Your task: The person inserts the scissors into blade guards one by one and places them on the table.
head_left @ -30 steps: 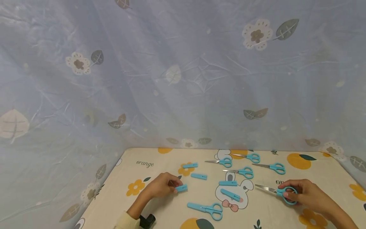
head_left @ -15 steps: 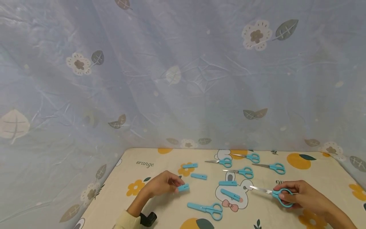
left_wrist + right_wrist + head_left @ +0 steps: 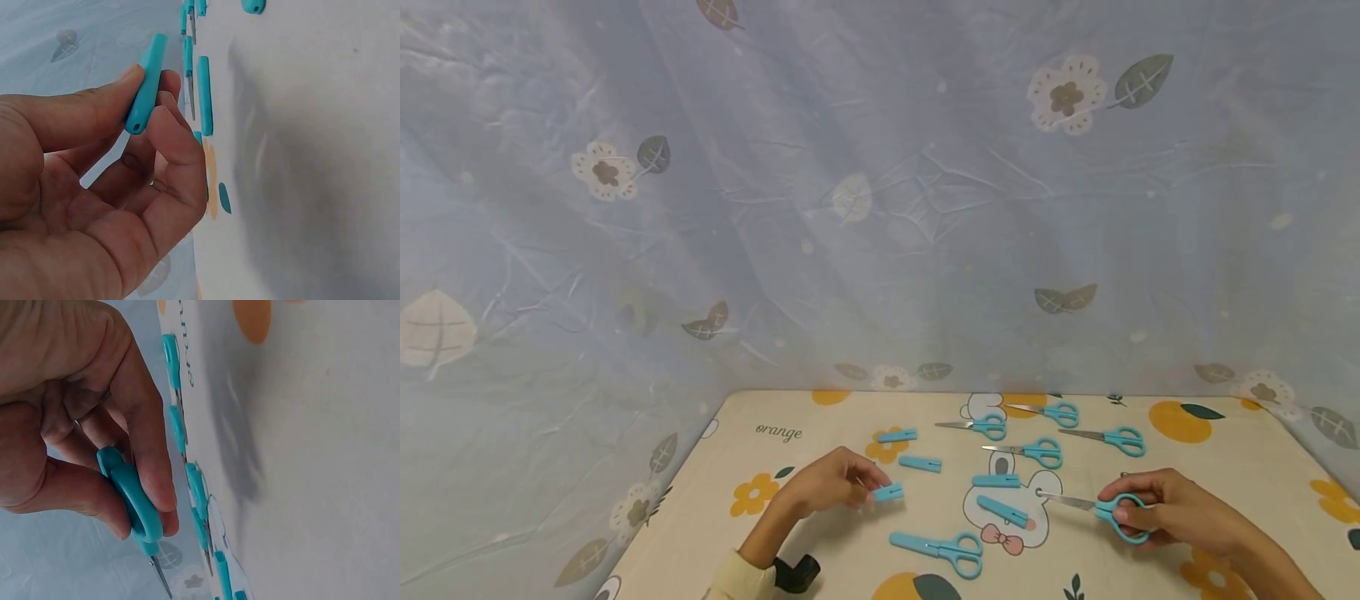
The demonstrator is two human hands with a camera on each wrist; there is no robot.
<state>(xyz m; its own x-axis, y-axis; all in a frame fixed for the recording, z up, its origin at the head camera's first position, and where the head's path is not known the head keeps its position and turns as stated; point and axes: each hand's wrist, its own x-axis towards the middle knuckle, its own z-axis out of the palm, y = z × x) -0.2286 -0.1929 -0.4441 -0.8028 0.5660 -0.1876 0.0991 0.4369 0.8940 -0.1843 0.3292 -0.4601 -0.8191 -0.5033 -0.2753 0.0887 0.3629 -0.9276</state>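
Note:
My left hand [image 3: 835, 483] pinches a turquoise scissor cap [image 3: 147, 84] between thumb and fingers, held a little above the cloth. In the head view the cap's slotted end points right. On the right, my right hand [image 3: 1180, 512] grips a pair of turquoise-handled scissors [image 3: 134, 500] by the finger loops. Their bare metal blades [image 3: 1067, 501] are closed and point left, towards the left hand. A wide gap separates the cap from the blade tips. Between the hands lie two loose caps, a level one [image 3: 996, 481] and a slanted one [image 3: 1002, 512].
Capped scissors [image 3: 936, 552] lie at the front middle. Two more caps, one farther back [image 3: 898, 435] and one nearer [image 3: 920, 463], rest beyond the left hand. Several uncapped scissors [image 3: 1043, 452] lie at the back. A patterned cloth [image 3: 820, 567] covers the table, with a curtain [image 3: 880, 275] behind.
My right hand has moved left with the scissors, whose blades now lie nearer the middle. The left hand has shifted slightly right with its cap. The things on the table stay put.

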